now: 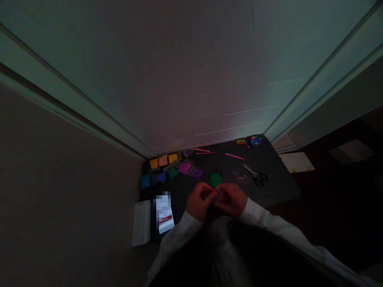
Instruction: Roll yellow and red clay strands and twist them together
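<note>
The left hand (198,201) and the right hand (233,199) meet at the lower centre of the frame, fingertips drawn together, both pinching a small red and clear item (219,195); it is dim there, and I cannot tell whether the clear part is a wrapper or a lid. The likeliest trouble is a slip: with so little to grip, an uneven pull from either side could make the item jump loose or squash whatever is red in it. The green disc (216,179) lies just beyond the fingertips, so a dropped piece or a dipping knuckle could dent or smear it, if it is as soft as it looks. To the right, the open scissors (253,173) lie on the dark table (281,181), and a careless sweep of the right hand could catch the blades. At left of centre, the purple packet (197,174) is near the left hand and could be nudged by it. Poor light makes each of these likelier.
</note>
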Demonstrator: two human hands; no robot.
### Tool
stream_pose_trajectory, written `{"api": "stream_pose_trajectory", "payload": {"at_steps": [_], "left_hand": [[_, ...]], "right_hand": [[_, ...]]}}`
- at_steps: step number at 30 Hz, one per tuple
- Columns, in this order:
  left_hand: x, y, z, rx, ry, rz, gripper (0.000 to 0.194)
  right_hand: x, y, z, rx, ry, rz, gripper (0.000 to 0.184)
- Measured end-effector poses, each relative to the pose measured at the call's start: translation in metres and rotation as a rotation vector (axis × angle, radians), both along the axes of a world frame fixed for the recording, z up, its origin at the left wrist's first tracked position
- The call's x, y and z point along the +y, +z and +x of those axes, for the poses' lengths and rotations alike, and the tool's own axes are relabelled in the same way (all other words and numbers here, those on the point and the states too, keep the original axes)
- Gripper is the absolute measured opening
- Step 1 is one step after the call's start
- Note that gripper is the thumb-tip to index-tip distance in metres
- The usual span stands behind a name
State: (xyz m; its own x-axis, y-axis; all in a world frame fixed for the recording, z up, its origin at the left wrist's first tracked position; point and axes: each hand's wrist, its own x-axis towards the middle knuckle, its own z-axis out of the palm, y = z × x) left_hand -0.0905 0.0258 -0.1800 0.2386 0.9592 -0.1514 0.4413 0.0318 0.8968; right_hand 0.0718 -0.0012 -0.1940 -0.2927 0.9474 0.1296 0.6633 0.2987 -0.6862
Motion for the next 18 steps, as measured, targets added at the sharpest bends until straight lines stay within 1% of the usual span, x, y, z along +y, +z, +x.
{"api": "stream_pose_trajectory", "payload": {"at_steps": [2, 4, 5, 7, 8, 10, 13, 16, 18], "left_hand": [[-0.001, 0.002, 0.001, 0.037, -0.053, 0.046, 0.020], [-0.001, 0.004, 0.000, 0.050, -0.123, 0.120, 0.021], [-0.001, 0.005, -0.001, 0.052, -0.135, 0.159, 0.023], [-0.001, 0.006, -0.001, 0.055, -0.102, 0.205, 0.022], [-0.001, 0.007, -0.002, 0.056, -0.080, 0.194, 0.021], [-0.002, 0.006, -0.001, 0.059, -0.069, 0.117, 0.023], [-0.004, 0.003, 0.000, 0.072, -0.130, 0.013, 0.022], [-0.004, 0.001, 0.000, 0.060, -0.143, 0.038, 0.017], [-0.003, 0.001, -0.001, 0.053, -0.118, 0.056, 0.018]], "right_hand": [[0.000, -0.002, -0.001, 0.004, -0.001, 0.006, 0.050], [0.000, -0.005, -0.001, 0.016, -0.017, 0.026, 0.049], [0.000, -0.006, -0.001, 0.023, -0.028, 0.038, 0.049], [0.000, -0.009, -0.001, 0.035, -0.046, 0.054, 0.049], [0.000, -0.010, -0.001, 0.038, -0.055, 0.058, 0.050], [0.000, -0.012, -0.002, 0.039, -0.073, 0.062, 0.048], [0.000, -0.012, -0.004, 0.037, -0.097, 0.056, 0.045], [0.000, -0.007, -0.003, 0.095, -0.095, 0.016, 0.049], [0.000, -0.002, 0.000, 0.176, -0.084, -0.026, 0.044]]}}
